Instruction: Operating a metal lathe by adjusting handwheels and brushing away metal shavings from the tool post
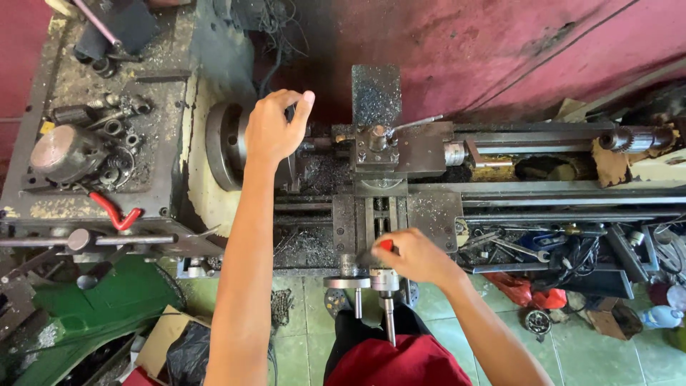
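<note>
On the lathe (500,189), the left hand (274,129) rests curled over the round chuck (227,146) at the machine's left end, gripping its rim, while further right the right hand (414,256) closes around a red-tipped handle (386,245) above the front handwheels (348,282).

Bright, even daylight, soft shadows, sharp focus, edges bowed outward

My arms are bare from wrist to elbow, with no sleeves, gloves, rings or watch on my left hand (275,129) or right hand (418,256). At six o'clock I wear a red garment (400,363), with dark fabric (354,329) just above it at the waist.
</note>
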